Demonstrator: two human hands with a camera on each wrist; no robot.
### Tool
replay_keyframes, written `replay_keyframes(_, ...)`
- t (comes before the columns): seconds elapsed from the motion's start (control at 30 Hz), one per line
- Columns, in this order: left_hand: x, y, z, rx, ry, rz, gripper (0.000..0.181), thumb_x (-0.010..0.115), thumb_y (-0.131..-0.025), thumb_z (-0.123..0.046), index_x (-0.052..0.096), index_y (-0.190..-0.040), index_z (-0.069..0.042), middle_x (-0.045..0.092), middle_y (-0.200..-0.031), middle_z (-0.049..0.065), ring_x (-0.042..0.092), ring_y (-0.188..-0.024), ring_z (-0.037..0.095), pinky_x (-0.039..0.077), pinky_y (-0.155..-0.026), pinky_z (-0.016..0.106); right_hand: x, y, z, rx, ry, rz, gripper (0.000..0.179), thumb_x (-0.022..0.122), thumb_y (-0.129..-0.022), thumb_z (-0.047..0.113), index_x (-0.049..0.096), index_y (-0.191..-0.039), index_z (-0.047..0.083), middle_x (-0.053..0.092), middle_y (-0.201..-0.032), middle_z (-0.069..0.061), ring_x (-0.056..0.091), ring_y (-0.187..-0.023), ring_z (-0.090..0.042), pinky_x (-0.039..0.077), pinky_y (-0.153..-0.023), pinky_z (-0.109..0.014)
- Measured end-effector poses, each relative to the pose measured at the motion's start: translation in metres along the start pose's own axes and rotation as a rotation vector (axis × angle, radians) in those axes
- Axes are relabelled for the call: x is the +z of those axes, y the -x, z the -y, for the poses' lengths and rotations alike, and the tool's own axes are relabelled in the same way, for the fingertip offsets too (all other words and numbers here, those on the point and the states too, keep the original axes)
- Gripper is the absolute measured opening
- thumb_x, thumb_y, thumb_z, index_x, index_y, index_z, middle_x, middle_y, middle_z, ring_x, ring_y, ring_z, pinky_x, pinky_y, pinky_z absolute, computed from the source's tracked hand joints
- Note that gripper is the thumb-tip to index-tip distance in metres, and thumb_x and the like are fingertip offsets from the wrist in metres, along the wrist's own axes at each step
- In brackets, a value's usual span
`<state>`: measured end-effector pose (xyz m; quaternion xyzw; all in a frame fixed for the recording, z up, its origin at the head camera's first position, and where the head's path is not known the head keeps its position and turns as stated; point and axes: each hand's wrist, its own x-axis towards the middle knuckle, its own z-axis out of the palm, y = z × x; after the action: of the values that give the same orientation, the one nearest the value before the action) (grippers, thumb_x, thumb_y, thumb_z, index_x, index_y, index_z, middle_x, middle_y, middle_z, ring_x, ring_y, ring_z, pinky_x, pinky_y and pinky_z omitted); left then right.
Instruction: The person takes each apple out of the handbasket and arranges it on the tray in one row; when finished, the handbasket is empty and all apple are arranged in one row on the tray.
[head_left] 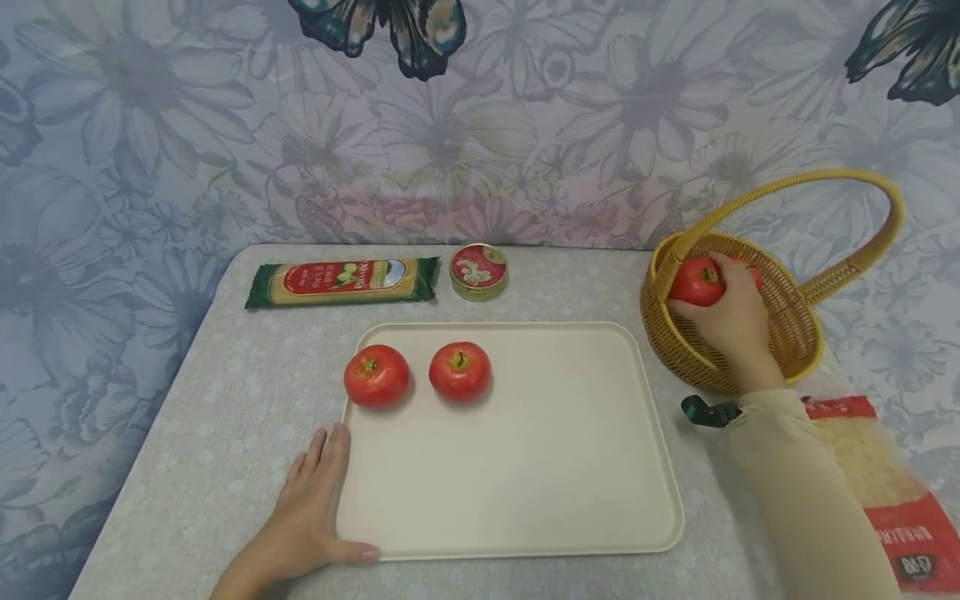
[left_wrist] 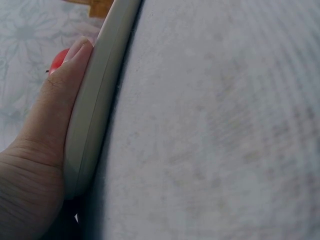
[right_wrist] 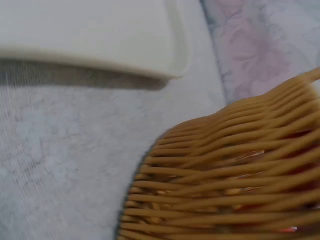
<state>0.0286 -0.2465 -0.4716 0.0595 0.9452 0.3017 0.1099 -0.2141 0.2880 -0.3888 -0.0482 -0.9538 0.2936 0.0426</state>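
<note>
My right hand [head_left: 731, 321] reaches into a yellow wicker basket [head_left: 806, 342] and grips a red apple [head_left: 696, 282], thumb low on its near side and fingers over its right. More red shows behind those fingers. Spread along the left side of a cream tray [head_left: 525, 467], my left hand [head_left: 303, 508] has straight fingers at the edge and its thumb on the front rim. Two red apples, one at the left edge [head_left: 377, 377] and one beside it [head_left: 460, 372], sit on the tray's far left. The right wrist view shows the basket's woven side [right_wrist: 225, 185], hiding the hand.
Behind the tray lie a pasta packet [head_left: 341, 282] and a small round tin [head_left: 478, 272]. A red-and-clear bag [head_left: 877, 483] of pale contents lies at the right, partly under the sleeve. The basket's tall handle [head_left: 888, 221] leans right. Flowered cloth hangs behind the table.
</note>
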Motion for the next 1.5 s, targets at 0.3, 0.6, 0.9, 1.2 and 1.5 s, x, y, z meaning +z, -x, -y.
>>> replay_keyframes(0.3,0.0,0.002,0.001,0.019,0.015,-0.003,0.155,0.081,-0.05,-0.078,-0.005,-0.16,-0.01,0.003,-0.166,0.023,-0.005,-0.153,0.043,-0.019,-0.121,0.038,-0.031,0.032,0.019,0.013,0.043,-0.089,0.097,0.073,-0.081,0.056,0.023,-0.159,0.024,0.033,-0.16,-0.013,0.038,-0.137,-0.044,0.037,-0.1,-0.073)
replay_keyframes(0.6,-0.001,0.002,-0.001,0.013,0.041,0.007,0.154,0.082,-0.052,-0.076,-0.006,-0.16,-0.01,0.002,-0.166,0.024,-0.007,-0.153,0.044,-0.019,-0.121,0.046,-0.043,0.071,0.036,-0.029,0.043,-0.157,0.092,0.076,-0.081,0.048,0.03,-0.156,0.022,0.037,-0.158,-0.013,0.041,-0.135,-0.044,0.038,-0.098,-0.075)
replay_keyframes(0.9,-0.002,0.002,0.0,0.037,0.047,-0.007,0.154,0.084,-0.053,-0.073,-0.006,-0.16,-0.008,0.004,-0.165,0.027,-0.007,-0.153,0.045,-0.016,-0.121,0.053,-0.026,0.099,0.061,-0.131,0.013,-0.157,0.092,0.082,-0.076,0.048,0.037,-0.153,0.027,0.044,-0.153,-0.009,0.045,-0.133,-0.039,0.04,-0.097,-0.073)
replay_keyframes(1.2,-0.003,0.002,-0.002,0.033,0.037,-0.002,0.155,0.084,-0.051,-0.073,-0.005,-0.159,-0.007,0.003,-0.165,0.026,-0.005,-0.152,0.047,-0.014,-0.122,0.053,0.021,0.105,0.081,-0.31,0.001,-0.001,0.086,0.087,-0.073,0.034,0.045,-0.147,0.018,0.049,-0.146,-0.011,0.053,-0.124,-0.035,0.048,-0.093,-0.066)
replay_keyframes(1.5,-0.002,0.001,-0.002,0.008,0.03,0.009,0.156,0.082,-0.05,-0.077,-0.005,-0.16,-0.009,0.002,-0.166,0.023,-0.007,-0.153,0.043,-0.02,-0.121,0.042,0.071,0.111,0.102,-0.353,0.053,0.163,0.087,0.087,-0.073,0.036,0.043,-0.148,0.025,0.047,-0.149,-0.005,0.058,-0.123,-0.033,0.052,-0.092,-0.059)
